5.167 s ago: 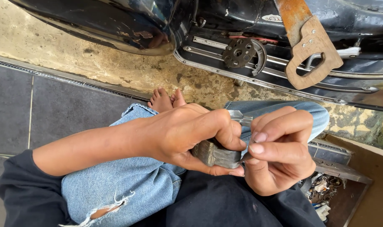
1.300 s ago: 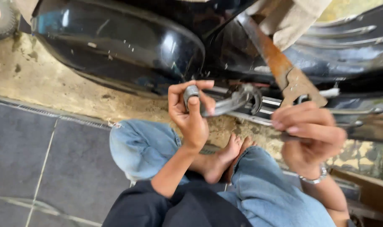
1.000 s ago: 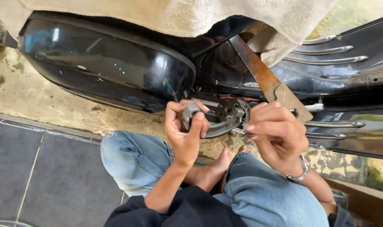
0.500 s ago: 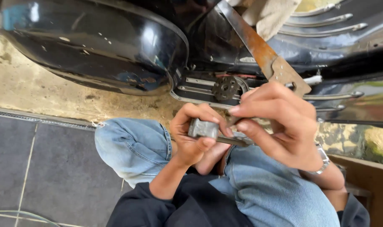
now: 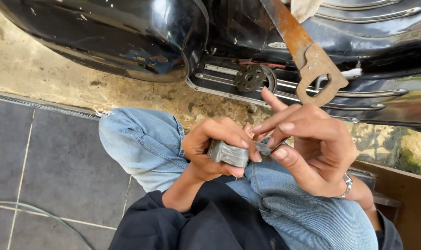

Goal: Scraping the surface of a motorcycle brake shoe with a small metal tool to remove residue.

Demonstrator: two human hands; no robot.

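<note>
My left hand (image 5: 210,150) is wrapped around the grey taped handle of a small metal tool (image 5: 230,153), held over my lap. My right hand (image 5: 307,143) pinches the tool's thin metal end (image 5: 265,148) between thumb and fingers, index finger pointing up. A silver bracelet (image 5: 347,186) sits on the right wrist. Both hands hover above my knees in blue jeans (image 5: 145,141). The tool's tip is hidden by the fingers.
A black scooter body (image 5: 113,37) fills the top, with a round dark toothed part (image 5: 250,78) on its chrome-trimmed footboard. A rusty hand saw (image 5: 307,60) leans against it. Rough concrete (image 5: 44,78) meets dark tiles (image 5: 48,162); a brown box (image 5: 409,194) sits at right.
My hands came away from the toothed part on the scooter and dropped to my lap with the tool. The right hand now pinches the tool's end.
</note>
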